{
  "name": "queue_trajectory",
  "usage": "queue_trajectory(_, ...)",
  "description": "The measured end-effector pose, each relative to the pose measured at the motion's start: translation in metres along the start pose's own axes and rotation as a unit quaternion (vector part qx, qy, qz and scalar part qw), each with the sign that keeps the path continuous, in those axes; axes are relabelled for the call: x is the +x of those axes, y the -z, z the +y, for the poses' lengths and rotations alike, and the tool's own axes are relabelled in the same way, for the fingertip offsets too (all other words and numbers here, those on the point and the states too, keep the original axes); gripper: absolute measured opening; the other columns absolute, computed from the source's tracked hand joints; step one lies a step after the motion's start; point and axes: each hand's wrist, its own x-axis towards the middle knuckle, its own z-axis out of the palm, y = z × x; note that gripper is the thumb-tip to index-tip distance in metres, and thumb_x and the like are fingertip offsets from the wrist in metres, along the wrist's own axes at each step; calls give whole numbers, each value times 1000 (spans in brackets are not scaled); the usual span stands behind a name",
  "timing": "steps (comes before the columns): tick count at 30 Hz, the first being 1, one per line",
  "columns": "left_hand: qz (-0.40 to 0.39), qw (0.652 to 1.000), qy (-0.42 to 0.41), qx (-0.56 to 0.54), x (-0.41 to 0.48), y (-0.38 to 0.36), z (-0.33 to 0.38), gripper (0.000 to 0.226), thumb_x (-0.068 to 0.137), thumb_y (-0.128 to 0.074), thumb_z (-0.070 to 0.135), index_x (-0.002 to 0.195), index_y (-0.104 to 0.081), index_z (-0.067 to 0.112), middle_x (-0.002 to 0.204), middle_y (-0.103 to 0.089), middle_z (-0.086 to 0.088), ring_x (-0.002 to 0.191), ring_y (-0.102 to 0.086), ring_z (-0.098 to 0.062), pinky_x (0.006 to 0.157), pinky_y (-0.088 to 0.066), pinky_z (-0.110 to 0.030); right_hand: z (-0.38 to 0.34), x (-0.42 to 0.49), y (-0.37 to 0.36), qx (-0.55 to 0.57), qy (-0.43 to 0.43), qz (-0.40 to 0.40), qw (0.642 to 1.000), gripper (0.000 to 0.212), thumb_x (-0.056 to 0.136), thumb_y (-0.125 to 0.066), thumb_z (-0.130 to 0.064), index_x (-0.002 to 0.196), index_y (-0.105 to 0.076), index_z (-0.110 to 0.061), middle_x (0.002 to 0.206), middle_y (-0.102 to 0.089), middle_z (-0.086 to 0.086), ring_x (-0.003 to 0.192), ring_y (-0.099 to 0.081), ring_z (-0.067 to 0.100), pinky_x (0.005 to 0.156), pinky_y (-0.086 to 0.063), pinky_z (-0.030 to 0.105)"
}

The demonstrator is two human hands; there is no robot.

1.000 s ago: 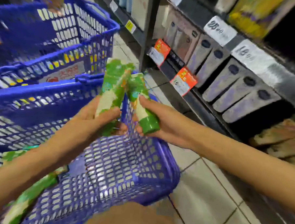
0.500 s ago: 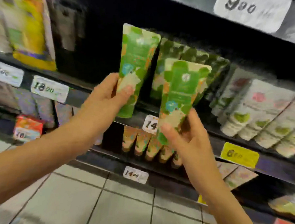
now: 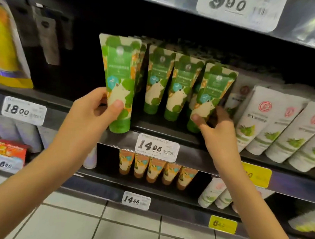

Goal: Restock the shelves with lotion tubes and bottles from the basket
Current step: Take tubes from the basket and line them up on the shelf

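Observation:
My left hand grips a green and cream lotion tube cap-down at the front lip of the dark shelf, left of a row of matching tubes. My right hand holds the rightmost green tube of that row, thumb on its front, fingers behind it, with its cap on the shelf. The basket is out of view.
White tubes with green leaves lean to the right of the row. Orange-capped tubes stand on the shelf below. A 14.95 price tag hangs on the shelf edge. Dark hanging packs fill the left; tiled floor lies below.
Both hands carried the green tubes from over the blue basket up to the shelf. The right tube now stands in the row; the left tube has come down to the shelf edge.

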Motion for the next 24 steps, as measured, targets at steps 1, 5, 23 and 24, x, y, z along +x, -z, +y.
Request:
queue_trajectory(1,-9,1000,4,6,-2,2,-2,12,88,-53,26,94,-63,26,90,-70,7,77,-63,8,63,-46,-4,2,-1,1,-16,0,1,1000,38,82,-66,-24,116,-52,-13,105,-60,-3,97,-56,12,78,-42,20)
queue_trajectory(5,-2,1000,-5,2,10,15,-2,13,89,-55,20,89,-62,31,83,-70,13,77,-64,9,65,-46,-3,4,-2,0,-49,-2,14,999,42,79,-70,-25,114,-53,-10,99,-58,-3,90,-54,12,75,-41,21)
queue_trajectory(23,-11,999,21,-46,38,36,2,14,87,-59,17,95,-64,28,95,-68,8,87,-67,-1,75,-53,-13,-48,-54,-29,-53,148,-6,988,45,86,-59,-27,127,-45,-16,114,-46,-9,104,-44,-2,93,-37,8)
queue_trajectory(24,-13,999,16,-32,40,32,3,17,86,-60,16,94,-63,30,96,-68,8,85,-67,-1,75,-53,-15,-55,-48,-36,-32,141,-38,989,39,86,-59,-25,123,-49,-16,111,-51,-7,101,-49,1,90,-42,13)
